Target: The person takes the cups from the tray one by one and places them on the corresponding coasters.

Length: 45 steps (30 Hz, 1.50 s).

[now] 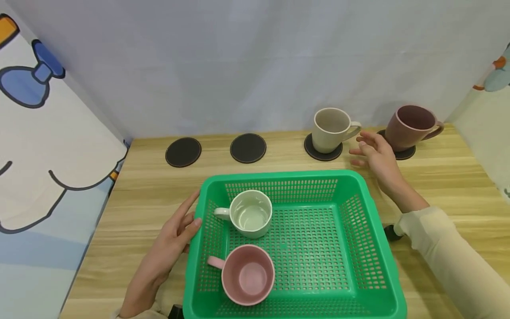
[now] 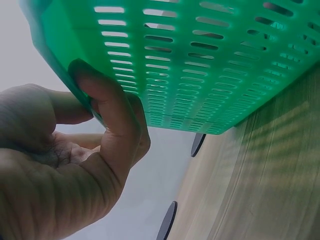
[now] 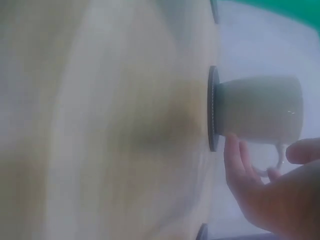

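My left hand (image 1: 171,246) grips the left rim of a green plastic basket (image 1: 363,221), thumb over the edge and fingers curled under it in the left wrist view. A white cup (image 1: 251,213) and a pink mug (image 1: 248,274) stand inside on the left, handles pointing left. My right hand (image 1: 380,166) is beside a beige mug (image 1: 330,128), its fingers loosely spread close to the handle. This mug stands upright on a dark round coaster (image 1: 322,153). In the right wrist view, fingertips (image 3: 232,145) overlap the mug's lower side and the thumb is near the handle.
Farther right, a mauve mug (image 1: 412,126) sits on another coaster (image 1: 406,154), its handle to the right. Two bare dark coasters (image 1: 183,152) lie along the back left of the wooden table (image 1: 123,212). A pale curtain (image 1: 239,66) hangs behind the table.
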Tool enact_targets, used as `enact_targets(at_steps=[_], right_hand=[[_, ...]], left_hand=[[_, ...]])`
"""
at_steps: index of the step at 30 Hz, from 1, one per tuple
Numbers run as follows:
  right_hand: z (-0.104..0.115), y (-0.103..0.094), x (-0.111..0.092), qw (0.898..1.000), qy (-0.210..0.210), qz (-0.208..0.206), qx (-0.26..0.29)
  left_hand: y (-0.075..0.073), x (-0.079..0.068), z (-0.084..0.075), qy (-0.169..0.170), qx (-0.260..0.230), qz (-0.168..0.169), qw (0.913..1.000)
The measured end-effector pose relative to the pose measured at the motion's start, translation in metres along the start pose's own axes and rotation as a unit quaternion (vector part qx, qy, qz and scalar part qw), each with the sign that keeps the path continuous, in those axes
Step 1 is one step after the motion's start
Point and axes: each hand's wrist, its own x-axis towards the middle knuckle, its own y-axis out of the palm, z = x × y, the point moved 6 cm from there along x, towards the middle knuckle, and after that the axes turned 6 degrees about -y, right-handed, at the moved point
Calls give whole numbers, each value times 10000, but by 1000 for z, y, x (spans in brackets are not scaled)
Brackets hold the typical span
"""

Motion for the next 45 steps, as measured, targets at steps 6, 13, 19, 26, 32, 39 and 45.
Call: enact_targets(at_steps=[6,13,19,26,32,39,45], right_hand=[[7,4,-18,9974,-55,538,-475],[11,11,-41,9841,64,1119,-1375],[21,14,-58,9804,-97,1444,-1340],[27,12,-79,9730,-221,1704,-1539],[26,10,-93,9726,-167,1637,-1643],[24,8,-102,9761,-363,1495,-1535],[19,7,-104,9776,-513,1412,-1473]], left_hand=[[-1,0,0,-16,52,-49,10000],[1,1,3,-16,-53,7,10000],[2,1,4,-55,-79,-19,10000],[0,1,1,25,185,-185,9997],[-4,-4,-3,4,415,-494,9979],[-7,-8,-12,-94,1082,-855,9904],[-8,-9,-25,340,1894,-1189,9741]])
